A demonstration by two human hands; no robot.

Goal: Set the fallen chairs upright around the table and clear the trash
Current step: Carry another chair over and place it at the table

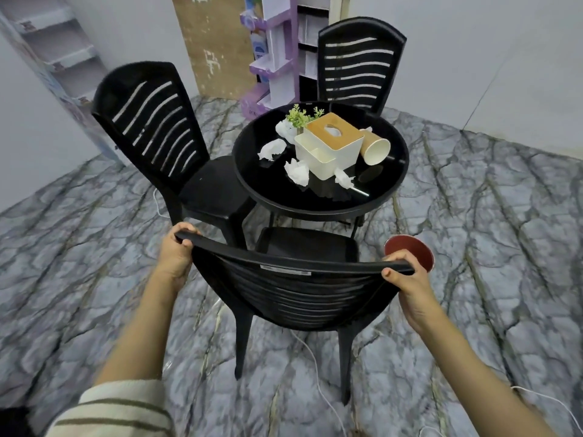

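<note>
Three black chairs stand upright around the round black table [284, 205]: the left chair [151, 121] with its seat edge just beside the table rim, the far chair [359, 61] behind the table, and the nearest chair [296, 298] right in front of us, its seat pointing toward the table; our left hand [176, 252] grips the left end of that chair's top rail, fingers curled over it, and our right hand [408, 280] grips the right end the same way; on the table a cream tissue box [328, 149] with a wooden lid sits near the middle; a paper cup [375, 149] lies on its side just beside the box, mouth toward us; crumpled tissues [272, 149] lie scattered left and front of the box, one more by the small green plant [301, 116] behind it; on the marbled floor [473, 216], just beyond our right hand, shows a red cup [410, 250], partly hidden, and we cannot tell whether it stands or lies; a white cable [318, 376] runs under the nearest chair; a purple display stand [271, 58] stands by the back wall.
</note>
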